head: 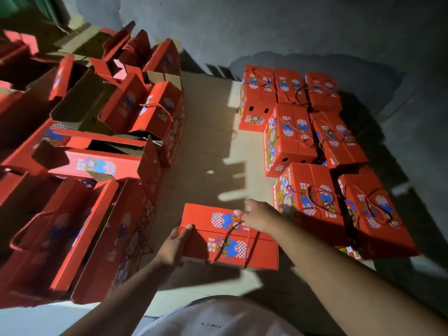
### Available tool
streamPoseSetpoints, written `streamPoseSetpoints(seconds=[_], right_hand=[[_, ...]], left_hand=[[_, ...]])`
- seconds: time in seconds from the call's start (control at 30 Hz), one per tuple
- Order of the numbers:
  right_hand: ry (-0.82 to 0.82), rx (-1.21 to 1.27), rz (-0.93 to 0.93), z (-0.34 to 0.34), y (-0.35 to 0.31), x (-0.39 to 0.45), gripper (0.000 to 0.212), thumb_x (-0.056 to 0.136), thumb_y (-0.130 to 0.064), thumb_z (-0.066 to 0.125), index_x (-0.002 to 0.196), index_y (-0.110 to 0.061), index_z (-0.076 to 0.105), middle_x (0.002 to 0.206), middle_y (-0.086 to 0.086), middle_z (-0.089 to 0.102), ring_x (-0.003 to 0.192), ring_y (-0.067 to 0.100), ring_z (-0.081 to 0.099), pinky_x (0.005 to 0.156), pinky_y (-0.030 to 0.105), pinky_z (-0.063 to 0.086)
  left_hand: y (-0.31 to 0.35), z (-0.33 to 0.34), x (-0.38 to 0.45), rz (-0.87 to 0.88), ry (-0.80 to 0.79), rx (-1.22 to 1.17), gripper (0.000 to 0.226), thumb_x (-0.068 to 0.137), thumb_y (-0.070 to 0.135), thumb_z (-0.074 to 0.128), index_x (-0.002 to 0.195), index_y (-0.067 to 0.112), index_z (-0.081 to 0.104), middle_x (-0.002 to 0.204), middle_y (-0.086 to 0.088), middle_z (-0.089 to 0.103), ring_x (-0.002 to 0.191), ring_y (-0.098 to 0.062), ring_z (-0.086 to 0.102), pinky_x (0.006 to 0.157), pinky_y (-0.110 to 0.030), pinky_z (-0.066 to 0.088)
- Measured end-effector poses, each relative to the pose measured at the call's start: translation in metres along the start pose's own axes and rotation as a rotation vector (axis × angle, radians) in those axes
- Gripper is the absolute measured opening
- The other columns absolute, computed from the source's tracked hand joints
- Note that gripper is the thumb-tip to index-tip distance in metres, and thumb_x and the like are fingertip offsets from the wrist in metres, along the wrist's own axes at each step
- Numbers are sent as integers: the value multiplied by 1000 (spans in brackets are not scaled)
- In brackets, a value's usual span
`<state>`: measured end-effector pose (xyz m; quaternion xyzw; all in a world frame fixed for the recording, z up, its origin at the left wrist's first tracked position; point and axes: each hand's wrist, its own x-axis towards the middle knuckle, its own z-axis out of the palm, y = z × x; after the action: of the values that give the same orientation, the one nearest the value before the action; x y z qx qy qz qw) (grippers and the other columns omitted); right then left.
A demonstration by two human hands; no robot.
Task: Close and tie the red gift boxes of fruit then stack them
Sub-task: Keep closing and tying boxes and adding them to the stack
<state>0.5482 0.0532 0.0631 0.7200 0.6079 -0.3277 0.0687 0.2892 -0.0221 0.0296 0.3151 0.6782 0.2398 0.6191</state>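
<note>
From my head camera, my left hand [175, 246] grips the near left edge of the closed red gift box [206, 236], fingers curled over its rim. My right hand [260, 215] pinches the red cord handle [236, 223] on the box's top. Right of that hand stand the tied boxes [315, 146]; left of my left hand stand open boxes [80, 214], flaps up.

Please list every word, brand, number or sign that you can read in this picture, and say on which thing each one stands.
No text can be read with certainty.
Held box, top: large white Chinese characters by the cartoon print, too blurred to quote.
Closed boxes on the right: white printed labels, too small and blurred.
Open boxes on the left: white print by the cartoon, blurred.
</note>
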Motion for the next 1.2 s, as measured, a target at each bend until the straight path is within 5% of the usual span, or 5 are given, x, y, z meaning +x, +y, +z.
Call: streamPoseSetpoints(seconds=[0.4, 0.63, 0.83, 1.03, 1.2], right_hand=[[-280, 351, -214, -45, -41, -34, 54, 78, -1, 77, 124, -26, 64, 77, -1, 71, 51, 13, 63, 57, 29, 53], [-193, 559, -217, -87, -80, -75, 38, 79, -12, 72, 110, -33, 75, 90, 14, 78, 72, 21, 63, 71, 32, 47], [48, 691, -139, -95, -82, -58, 23, 86, -8, 72, 101, -23, 78, 100, 19, 75, 76, 22, 59, 69, 28, 45], [213, 798, -100, -130, -84, -17, 18, 88, -3, 69, 96, -15, 80, 77, -10, 69, 62, 5, 56, 59, 16, 42], [224, 889, -29, -158, -89, 23, 23, 88, -1, 65, 100, -16, 78, 76, 1, 63, 55, 10, 47, 52, 17, 39]], left_hand=[[-11, -2, -6, -94, -4, -242, 37, 91, 56, 65, 112, 26, 68, 104, 1, 77, 97, -22, 73, 71, -44, 62], [15, 7, 0, 28, 13, -286, 13, 92, 21, 74, 104, 14, 72, 87, -3, 78, 69, -9, 71, 72, -35, 55], [46, 24, 2, 116, 49, -499, 63, 90, 13, 75, 146, 25, 48, 128, 0, 67, 108, -18, 67, 85, -38, 57], [52, 49, 3, 376, -345, 2, 73, 81, 24, 86, 134, 44, 41, 114, 47, 61, 107, 24, 56, 83, -3, 47], [74, 69, 37, 540, -344, 365, 120, 81, 25, 86, 159, 14, -5, 162, 3, 23, 150, -9, 25, 113, -8, 22]])
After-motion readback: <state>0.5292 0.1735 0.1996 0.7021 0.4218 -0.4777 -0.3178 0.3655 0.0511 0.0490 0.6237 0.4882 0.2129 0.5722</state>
